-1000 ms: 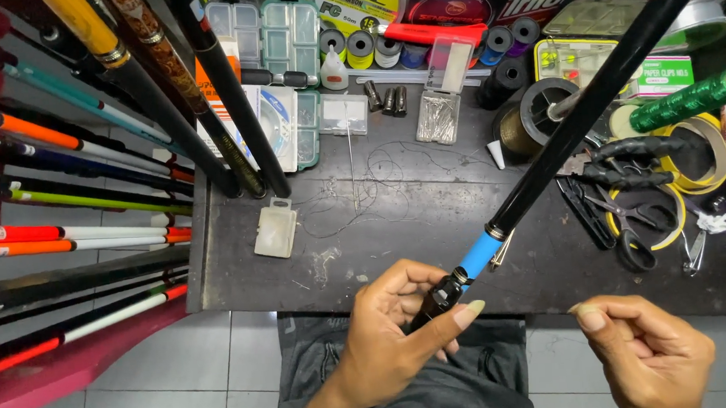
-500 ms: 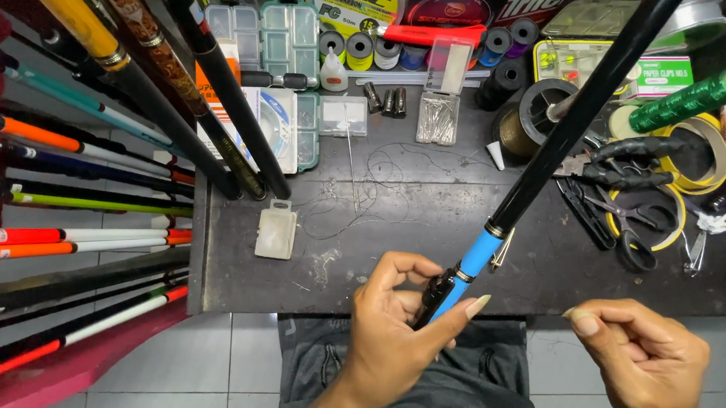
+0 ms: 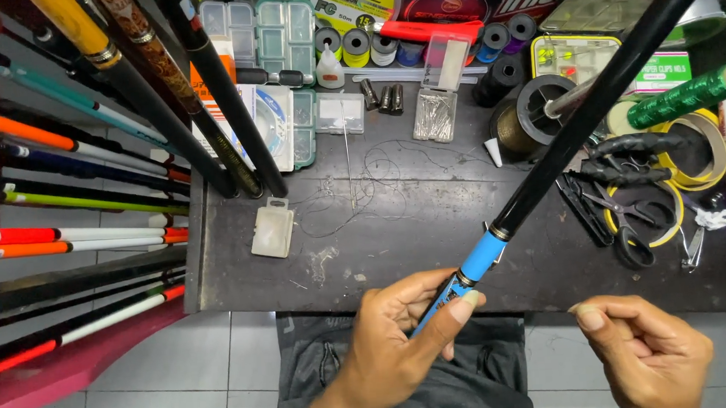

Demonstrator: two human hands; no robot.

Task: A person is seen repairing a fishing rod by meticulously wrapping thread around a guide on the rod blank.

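My left hand [image 3: 394, 338] grips the lower end of a long black fishing rod [image 3: 594, 102], thumb pressed just below its light blue band [image 3: 483, 255]. The rod slants up and to the right over a dark worktable [image 3: 399, 227] and leaves the frame at the top right. My right hand [image 3: 646, 350] hovers to the right of the rod's end, below the table's front edge, thumb and forefinger pinched together; whether they hold a thin line I cannot tell.
Many coloured rods [image 3: 71, 165] lie racked at the left. Clear tackle boxes [image 3: 253, 33], line spools [image 3: 356, 42], a small white box [image 3: 273, 227], scissors and pliers [image 3: 627, 211], tape rings and a green thread cone [image 3: 692, 96] crowd the table. Loose line [image 3: 353, 188] curls mid-table.
The rod has slid slightly down and left in my left hand. My right hand has barely moved.
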